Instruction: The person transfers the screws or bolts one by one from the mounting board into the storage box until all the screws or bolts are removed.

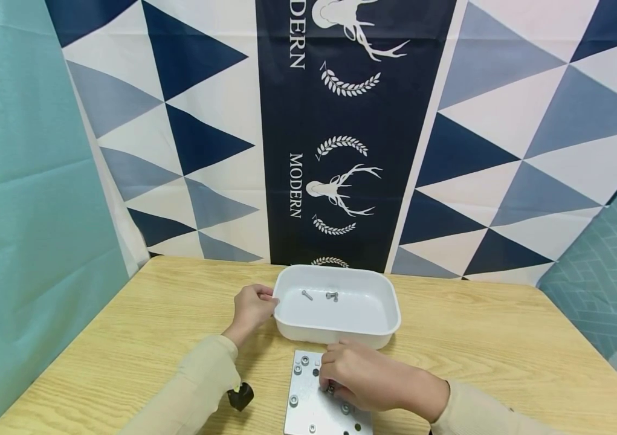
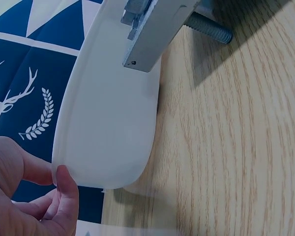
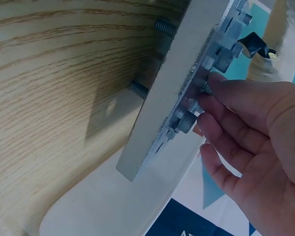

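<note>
My left hand (image 1: pixel 254 307) pinches the left end of a white tray (image 1: pixel 330 335) between thumb and fingers; the left wrist view shows the thumb and fingertips at its rim. In the tray lie a bolt (image 1: pixel 307 295) and some more small metal hardware (image 1: pixel 332 296). In front of it is a thick metal plate (image 1: pixel 306 386) with several socket-head bolts, including one bolt (image 1: pixel 293 400) at its left side. My right hand (image 1: pixel 359 374) is over the plate, thumb and fingertips pinching a small bolt (image 3: pixel 205 87) at its face. Threaded ends (image 3: pixel 138 89) stick out underneath.
The wooden table (image 1: pixel 482 344) extends to both sides. A small black item (image 1: pixel 240 397) shows by the left sleeve. Behind the table hangs a patterned cloth (image 1: pixel 335 121) with deer heads and triangles; a teal cloth (image 1: pixel 31 211) hangs at left.
</note>
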Available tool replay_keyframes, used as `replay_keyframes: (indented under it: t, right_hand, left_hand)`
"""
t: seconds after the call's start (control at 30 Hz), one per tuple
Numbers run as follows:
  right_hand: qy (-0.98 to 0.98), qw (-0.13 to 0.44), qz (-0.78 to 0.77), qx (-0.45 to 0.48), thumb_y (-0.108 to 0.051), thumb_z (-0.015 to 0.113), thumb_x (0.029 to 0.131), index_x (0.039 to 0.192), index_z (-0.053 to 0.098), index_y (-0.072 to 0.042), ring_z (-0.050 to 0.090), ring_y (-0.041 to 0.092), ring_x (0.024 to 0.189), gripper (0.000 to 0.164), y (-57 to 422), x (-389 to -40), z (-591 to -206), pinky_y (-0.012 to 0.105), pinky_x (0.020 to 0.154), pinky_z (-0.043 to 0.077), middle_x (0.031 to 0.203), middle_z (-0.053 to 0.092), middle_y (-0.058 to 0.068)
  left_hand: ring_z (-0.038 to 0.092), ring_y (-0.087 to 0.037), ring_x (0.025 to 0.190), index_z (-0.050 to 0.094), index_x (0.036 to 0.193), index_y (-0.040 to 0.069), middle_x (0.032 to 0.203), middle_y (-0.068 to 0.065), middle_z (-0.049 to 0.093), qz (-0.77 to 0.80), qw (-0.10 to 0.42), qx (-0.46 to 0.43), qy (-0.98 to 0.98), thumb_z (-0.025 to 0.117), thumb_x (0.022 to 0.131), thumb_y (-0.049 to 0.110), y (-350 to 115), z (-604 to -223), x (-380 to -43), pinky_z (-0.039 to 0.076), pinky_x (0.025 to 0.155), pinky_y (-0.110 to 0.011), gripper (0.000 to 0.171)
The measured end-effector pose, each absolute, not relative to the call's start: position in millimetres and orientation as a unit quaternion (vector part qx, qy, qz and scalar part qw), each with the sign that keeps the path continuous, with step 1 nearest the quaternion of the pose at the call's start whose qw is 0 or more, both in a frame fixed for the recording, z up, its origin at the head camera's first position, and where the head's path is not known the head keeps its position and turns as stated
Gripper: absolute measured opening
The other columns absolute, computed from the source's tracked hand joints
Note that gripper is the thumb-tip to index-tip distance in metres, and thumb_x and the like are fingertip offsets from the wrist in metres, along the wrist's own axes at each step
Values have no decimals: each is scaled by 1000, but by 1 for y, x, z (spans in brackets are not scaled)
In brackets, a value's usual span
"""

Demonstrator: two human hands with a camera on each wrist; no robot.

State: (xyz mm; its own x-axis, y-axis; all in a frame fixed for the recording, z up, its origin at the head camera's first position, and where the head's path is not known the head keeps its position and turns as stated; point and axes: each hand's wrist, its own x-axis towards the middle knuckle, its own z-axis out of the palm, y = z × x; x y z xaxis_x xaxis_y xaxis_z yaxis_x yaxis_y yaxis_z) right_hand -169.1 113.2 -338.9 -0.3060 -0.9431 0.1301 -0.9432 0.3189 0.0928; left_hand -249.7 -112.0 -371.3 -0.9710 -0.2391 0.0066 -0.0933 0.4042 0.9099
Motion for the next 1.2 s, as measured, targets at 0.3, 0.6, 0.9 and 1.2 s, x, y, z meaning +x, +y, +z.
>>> replay_keyframes:
  t: [0.3,0.6,0.9,1.2]
  right_hand:
    - [-812,71,-2,579,-15,78,76,87,70,-24,55,-2,81,17,113,-169,-339,12,71,42,84,66,-16]
    - [-809,72,4,583,-15,78,75,87,69,-24,53,-3,81,18,113,-169,-340,11,72,41,84,65,-17]
    - [-811,70,12,580,-14,78,75,87,69,-23,54,-2,81,18,114,-168,-337,12,74,44,83,64,-16]
    - [-813,74,11,577,-12,78,75,86,70,-23,54,-1,81,17,113,-168,-333,14,75,46,82,64,-15]
  left_hand:
    - [63,-17,72,66,102,-9,87,-17,67,-538,67,97,-835,67,82,-1,-112,-371,-248,58,60,-23,21]
    - [64,-18,73,66,102,-8,88,-17,67,-534,63,97,-838,67,83,0,-111,-371,-247,59,61,-24,21]
    - [64,-18,73,66,101,-8,87,-17,67,-534,66,99,-837,67,82,-1,-110,-371,-247,59,61,-24,21]
    - [64,-18,75,66,102,-8,88,-16,67,-537,67,103,-835,67,83,-1,-110,-370,-248,59,61,-24,20]
